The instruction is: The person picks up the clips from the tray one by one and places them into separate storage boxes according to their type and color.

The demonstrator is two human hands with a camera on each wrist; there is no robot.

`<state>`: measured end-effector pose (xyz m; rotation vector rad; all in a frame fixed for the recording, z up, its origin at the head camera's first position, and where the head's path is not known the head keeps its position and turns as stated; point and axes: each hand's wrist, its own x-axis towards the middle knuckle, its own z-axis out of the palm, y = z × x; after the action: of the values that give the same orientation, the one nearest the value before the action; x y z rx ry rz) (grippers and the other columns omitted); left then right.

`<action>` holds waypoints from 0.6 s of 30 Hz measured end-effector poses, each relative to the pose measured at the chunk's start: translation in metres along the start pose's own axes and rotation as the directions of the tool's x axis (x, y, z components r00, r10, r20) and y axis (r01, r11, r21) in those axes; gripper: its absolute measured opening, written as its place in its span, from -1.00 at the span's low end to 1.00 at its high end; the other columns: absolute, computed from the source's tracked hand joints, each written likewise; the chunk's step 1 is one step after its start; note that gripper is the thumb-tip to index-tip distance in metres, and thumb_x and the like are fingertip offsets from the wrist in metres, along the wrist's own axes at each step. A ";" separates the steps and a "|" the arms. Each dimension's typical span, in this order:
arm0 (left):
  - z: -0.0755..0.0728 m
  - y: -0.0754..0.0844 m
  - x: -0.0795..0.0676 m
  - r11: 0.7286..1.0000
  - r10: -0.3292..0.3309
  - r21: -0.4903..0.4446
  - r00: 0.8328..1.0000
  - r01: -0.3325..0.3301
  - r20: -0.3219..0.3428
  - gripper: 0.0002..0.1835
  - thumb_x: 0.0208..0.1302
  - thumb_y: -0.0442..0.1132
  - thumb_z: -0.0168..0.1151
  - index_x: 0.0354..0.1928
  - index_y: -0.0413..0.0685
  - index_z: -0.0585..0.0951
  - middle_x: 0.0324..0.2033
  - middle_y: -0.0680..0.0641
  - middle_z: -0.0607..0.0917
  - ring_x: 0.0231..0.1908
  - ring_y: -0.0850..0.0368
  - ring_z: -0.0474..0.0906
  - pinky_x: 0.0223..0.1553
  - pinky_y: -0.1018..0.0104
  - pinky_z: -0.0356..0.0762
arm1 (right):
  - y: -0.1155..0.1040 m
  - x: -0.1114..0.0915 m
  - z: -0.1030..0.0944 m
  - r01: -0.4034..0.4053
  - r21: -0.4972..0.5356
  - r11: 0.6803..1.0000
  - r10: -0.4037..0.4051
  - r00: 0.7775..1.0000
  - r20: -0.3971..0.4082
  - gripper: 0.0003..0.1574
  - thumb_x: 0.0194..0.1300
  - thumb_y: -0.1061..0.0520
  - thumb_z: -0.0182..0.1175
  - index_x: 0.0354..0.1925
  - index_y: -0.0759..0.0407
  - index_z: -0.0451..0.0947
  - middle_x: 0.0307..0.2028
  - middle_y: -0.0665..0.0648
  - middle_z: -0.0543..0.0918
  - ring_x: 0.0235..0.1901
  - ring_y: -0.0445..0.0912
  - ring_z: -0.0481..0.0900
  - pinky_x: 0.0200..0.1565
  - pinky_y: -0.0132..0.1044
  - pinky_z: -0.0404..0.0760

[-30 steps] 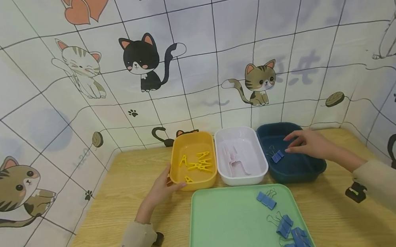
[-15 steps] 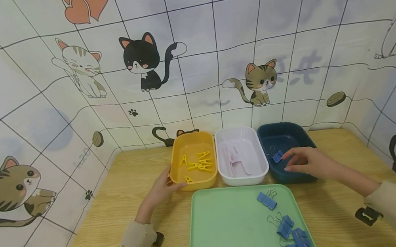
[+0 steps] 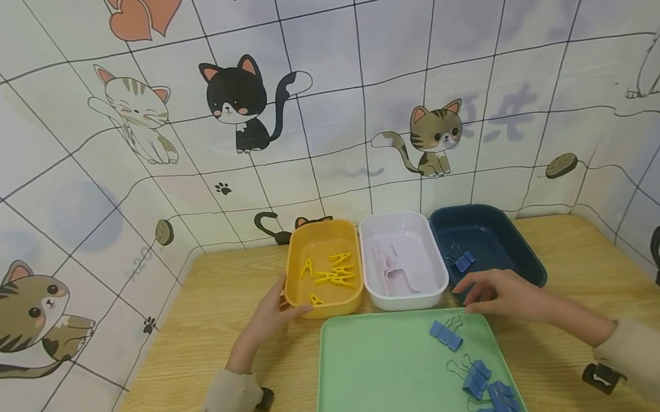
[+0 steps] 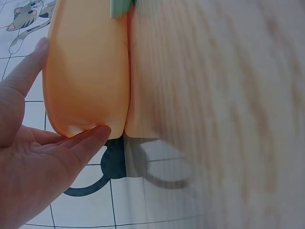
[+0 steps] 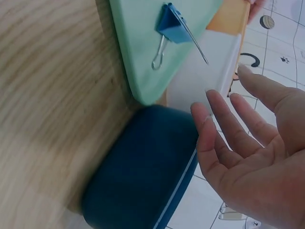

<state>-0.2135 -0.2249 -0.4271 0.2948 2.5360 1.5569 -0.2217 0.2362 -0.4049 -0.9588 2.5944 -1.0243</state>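
Observation:
My left hand [image 3: 270, 312] holds the yellow tub [image 3: 331, 309] at its near left corner. The left wrist view has the thumb up at the rim and the fingers against the wall. Several yellow clothespins [image 3: 337, 277] lie inside it. Over the near edge of the navy tub [image 3: 512, 241] hovers my right hand [image 3: 502, 297], its relaxed fingers holding nothing, fingertips close to the green tray [image 3: 382, 373]. In the navy tub sits a blue binder clip [image 3: 464, 261]. The nearest clip on the tray is another blue binder clip [image 3: 446, 335].
Between the two tubs stands a white tub [image 3: 407, 301] with pale pink clips [image 3: 392, 269] in it. More blue binder clips [image 3: 476, 379] lie along the tray's right side. Behind the wooden table [image 3: 207, 297] rises a wall covering [image 3: 334, 126] printed with cats.
My right hand has moved from above the navy tub toward me, down to its near edge by the tray. The left hand has stayed on the yellow tub.

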 end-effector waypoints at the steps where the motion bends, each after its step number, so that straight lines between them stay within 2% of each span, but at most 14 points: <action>1: 0.000 -0.003 0.001 1.000 -0.003 0.002 1.000 0.003 -0.001 0.04 0.27 -0.21 0.42 0.57 -0.29 -0.06 0.51 -0.36 0.12 0.42 -0.34 0.22 0.38 -0.14 0.31 | 0.000 0.000 0.002 0.003 0.007 1.000 -0.004 1.000 0.007 -0.55 0.26 0.04 0.40 0.04 0.25 0.61 -0.26 0.00 0.77 -0.33 -0.24 0.68 -0.30 -0.38 0.63; 8: 0.004 -0.030 0.012 1.000 0.014 0.006 0.999 -0.013 -0.032 0.01 0.30 -0.27 0.38 0.58 -0.21 -0.08 0.52 -0.31 0.11 0.43 -0.30 0.22 0.39 -0.16 0.28 | 0.002 0.002 0.014 0.013 0.024 1.000 -0.013 0.999 0.033 -0.57 0.25 0.09 0.40 0.02 0.27 0.60 -0.29 -0.01 0.77 -0.36 -0.25 0.66 -0.32 -0.38 0.63; 18: 0.004 -0.034 0.013 0.999 0.031 0.035 0.998 -0.029 -0.057 -0.01 0.28 -0.23 0.41 0.59 -0.13 -0.01 0.51 -0.23 0.18 0.42 -0.21 0.27 0.38 -0.12 0.33 | 0.008 0.004 0.032 0.022 0.097 0.995 -0.031 0.996 0.083 -0.57 0.27 0.14 0.38 0.03 0.32 0.58 -0.26 0.09 0.75 -0.31 -0.24 0.64 -0.29 -0.35 0.66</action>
<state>-0.2279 -0.2329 -0.4595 0.2977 2.6155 1.5556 -0.2157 0.2209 -0.4335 -0.9932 2.4472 -1.0804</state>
